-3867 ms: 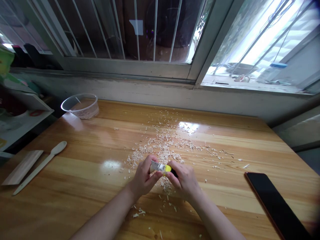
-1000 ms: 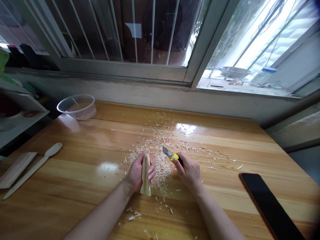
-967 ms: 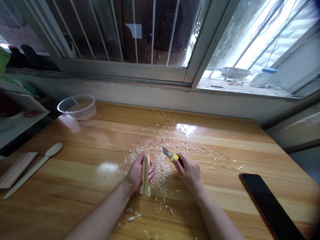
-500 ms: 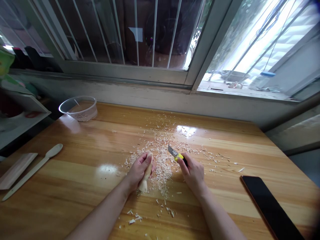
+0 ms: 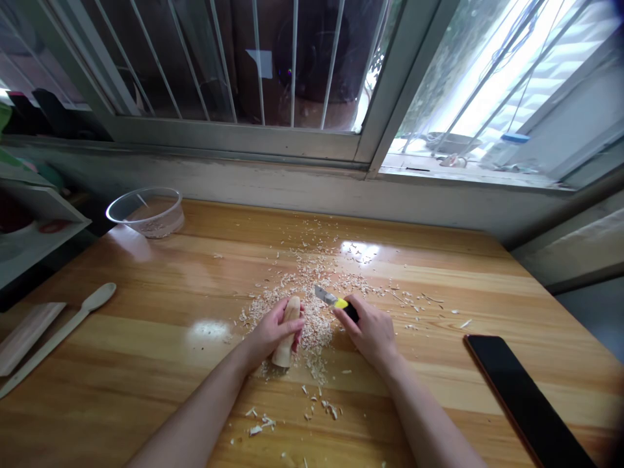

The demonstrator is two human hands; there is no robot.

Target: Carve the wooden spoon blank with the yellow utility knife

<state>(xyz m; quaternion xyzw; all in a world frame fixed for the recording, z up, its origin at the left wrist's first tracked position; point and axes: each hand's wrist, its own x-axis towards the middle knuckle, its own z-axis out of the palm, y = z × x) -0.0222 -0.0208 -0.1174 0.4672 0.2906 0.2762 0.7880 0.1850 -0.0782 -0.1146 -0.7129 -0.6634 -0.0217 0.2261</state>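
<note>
The wood [image 5: 283,353] is wrapped by the grip of the left hand [image 5: 273,333], over the desk [image 5: 160,364]. The knife [image 5: 340,303] is clasped in the grip of the right hand [image 5: 374,331], its blade [image 5: 322,294] apart from the wood. Shavings [image 5: 319,329] are scattered between and beyond the hands.

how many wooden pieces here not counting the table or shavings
3: a carved piece in the left hand, a spoon on the left of the table, and a flat piece beside it. Others may be hidden.
</note>
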